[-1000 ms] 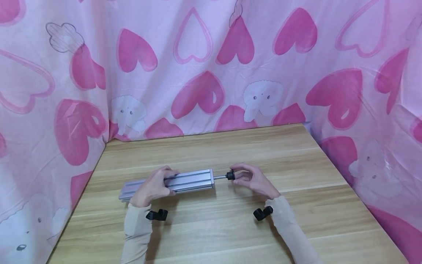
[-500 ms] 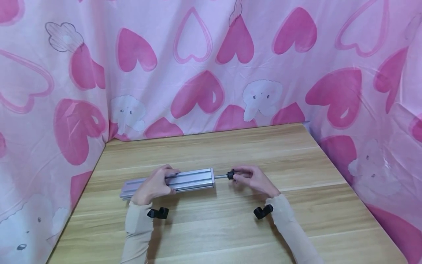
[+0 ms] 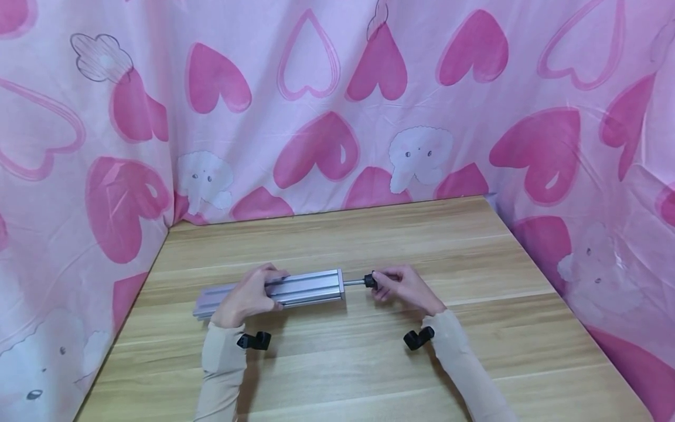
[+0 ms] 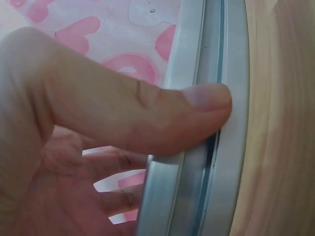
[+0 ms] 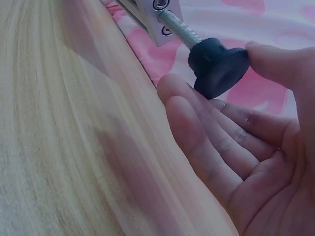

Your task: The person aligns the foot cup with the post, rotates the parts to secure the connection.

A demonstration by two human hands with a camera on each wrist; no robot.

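Observation:
A silver aluminium profile lies lengthwise on the wooden table. My left hand grips it near the middle. In the left wrist view the thumb presses on the profile beside its slot. A threaded rod sticks out of the profile's right end and carries a black knob. My right hand pinches that knob. The right wrist view shows the knob between thumb and curled fingers, with the rod running into the profile end.
Pink cloth with hearts hangs close behind the table and along both sides. Small black cameras sit on the left wrist and right wrist. Bare wood lies in front of and behind the profile.
The right hand's fingers have drawn in from a loose spread around the knob to a pinch on it. The left hand and the profile have hardly moved.

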